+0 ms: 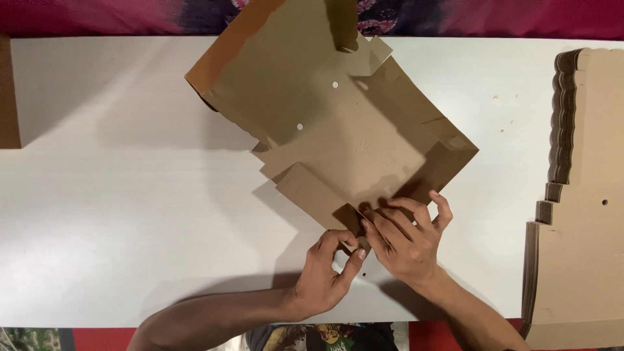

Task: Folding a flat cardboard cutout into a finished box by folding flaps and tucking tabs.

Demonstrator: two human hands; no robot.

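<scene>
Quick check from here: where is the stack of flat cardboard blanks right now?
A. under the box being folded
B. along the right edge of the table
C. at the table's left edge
B: the stack of flat blanks lies along the white table's right edge, apart from the half-folded box that both hands work on.

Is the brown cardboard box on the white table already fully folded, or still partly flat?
Partly folded: the brown cardboard box has raised side walls, but its lid panel lies open.

white table, perhaps magenta patterned cloth behind
</scene>
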